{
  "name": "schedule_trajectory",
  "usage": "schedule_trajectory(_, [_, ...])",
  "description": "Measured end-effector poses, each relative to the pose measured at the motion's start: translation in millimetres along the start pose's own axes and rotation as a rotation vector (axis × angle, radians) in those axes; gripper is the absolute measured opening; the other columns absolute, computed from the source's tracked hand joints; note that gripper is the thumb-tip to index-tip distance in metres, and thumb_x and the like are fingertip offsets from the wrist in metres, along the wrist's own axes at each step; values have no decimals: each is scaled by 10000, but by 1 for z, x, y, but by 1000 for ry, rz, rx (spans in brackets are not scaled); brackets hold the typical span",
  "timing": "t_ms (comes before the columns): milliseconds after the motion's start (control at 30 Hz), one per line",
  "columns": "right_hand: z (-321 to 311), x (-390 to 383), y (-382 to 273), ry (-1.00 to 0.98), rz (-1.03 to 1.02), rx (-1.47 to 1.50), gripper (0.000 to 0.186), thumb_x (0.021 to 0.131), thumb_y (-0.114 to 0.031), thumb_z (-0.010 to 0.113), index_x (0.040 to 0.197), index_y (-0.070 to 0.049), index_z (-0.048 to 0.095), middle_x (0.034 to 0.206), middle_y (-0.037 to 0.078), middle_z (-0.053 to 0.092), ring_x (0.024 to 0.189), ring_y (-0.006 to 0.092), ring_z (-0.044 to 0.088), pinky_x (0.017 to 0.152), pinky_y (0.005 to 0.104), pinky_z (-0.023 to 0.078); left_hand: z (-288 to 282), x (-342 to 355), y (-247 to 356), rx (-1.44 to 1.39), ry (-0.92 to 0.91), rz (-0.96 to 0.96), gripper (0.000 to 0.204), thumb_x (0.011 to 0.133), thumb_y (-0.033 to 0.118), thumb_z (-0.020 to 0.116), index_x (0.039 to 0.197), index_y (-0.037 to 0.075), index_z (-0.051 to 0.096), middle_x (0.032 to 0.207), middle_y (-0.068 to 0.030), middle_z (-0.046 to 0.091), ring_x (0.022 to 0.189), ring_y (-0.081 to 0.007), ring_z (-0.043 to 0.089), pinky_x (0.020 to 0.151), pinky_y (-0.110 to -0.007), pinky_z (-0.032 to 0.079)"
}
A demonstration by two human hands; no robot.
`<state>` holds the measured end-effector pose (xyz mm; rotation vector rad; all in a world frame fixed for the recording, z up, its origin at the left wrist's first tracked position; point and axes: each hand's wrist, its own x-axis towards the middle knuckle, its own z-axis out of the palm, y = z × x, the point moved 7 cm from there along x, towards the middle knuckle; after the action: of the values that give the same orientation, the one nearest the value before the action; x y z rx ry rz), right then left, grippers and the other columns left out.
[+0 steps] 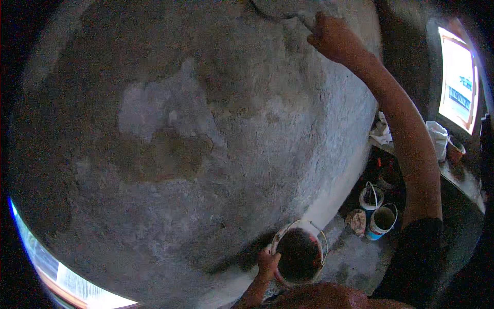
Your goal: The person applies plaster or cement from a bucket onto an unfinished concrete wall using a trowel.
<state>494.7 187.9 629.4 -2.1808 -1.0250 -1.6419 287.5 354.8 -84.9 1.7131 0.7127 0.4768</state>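
My right hand [334, 38] is raised high against the rough grey wall [247, 170]. Its fingers are closed round the handle of a trowel [303, 20], whose blade lies near the upper edge of the picture and shows only in part. Low down, my left hand [268, 261] grips the rim of a pale round bucket [322, 246]. A thin wire handle hangs at the bucket's side, and the inside looks dark. Patches of lighter, smoother plaster [164, 108] show on the wall between my two hands.
On the floor to the right stand a white pail [371, 195] and a white-and-blue pail [378, 234], with a crumpled bag [356, 221] beside them. A white sack [437, 139] leans on a ledge below the bright window [455, 82]. Another bright opening [72, 280] lies at lower left.
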Motion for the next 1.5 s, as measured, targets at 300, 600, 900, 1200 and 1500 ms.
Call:
schedule_trajectory(300, [-17, -23, 39, 53, 177, 282, 383, 822, -294, 606, 969, 49, 520, 744, 198, 610, 540, 267, 615, 553, 393, 520, 0, 0, 20, 44, -37, 126, 503, 637, 235, 625, 1082, 5, 583, 814, -164, 631, 717, -295, 623, 644, -409, 475])
schedule_trajectory(600, [-13, -25, -7, -202, 402, 618, 342, 829, -330, 567, 925, -2, 539, 702, 61, 559, 494, 139, 525, 407, 278, 451, 1, 6, 12, 45, -15, 135, 493, 622, 238, 628, 1058, 9, 599, 831, -166, 634, 736, -311, 619, 673, -405, 483])
schedule_trajectory(900, [-9, -25, 29, -222, 289, 519, 356, 832, -346, 574, 992, -31, 527, 712, 43, 544, 518, 130, 514, 413, 256, 444, 4, -6, 58, 50, -116, 36, 513, 637, 234, 613, 1095, 3, 590, 880, -188, 634, 789, -340, 614, 702, -410, 480])
schedule_trajectory(1200, [10, -18, 5, -275, 441, 605, 385, 804, -300, 617, 994, 22, 525, 763, 117, 592, 578, 219, 589, 503, 374, 492, 8, 4, 22, 169, -192, -39, 549, 647, 243, 620, 1155, 44, 566, 950, -173, 629, 878, -313, 614, 763, -399, 469])
schedule_trajectory(1500, [-11, -18, -6, -130, 117, 46, 505, 770, -275, 657, 1107, 70, 508, 970, 277, 588, 920, 401, 585, 802, 443, 475, 2, 5, 11, 161, -89, -36, 574, 644, 271, 627, 1178, 71, 558, 1010, -156, 629, 914, -317, 612, 792, -412, 471])
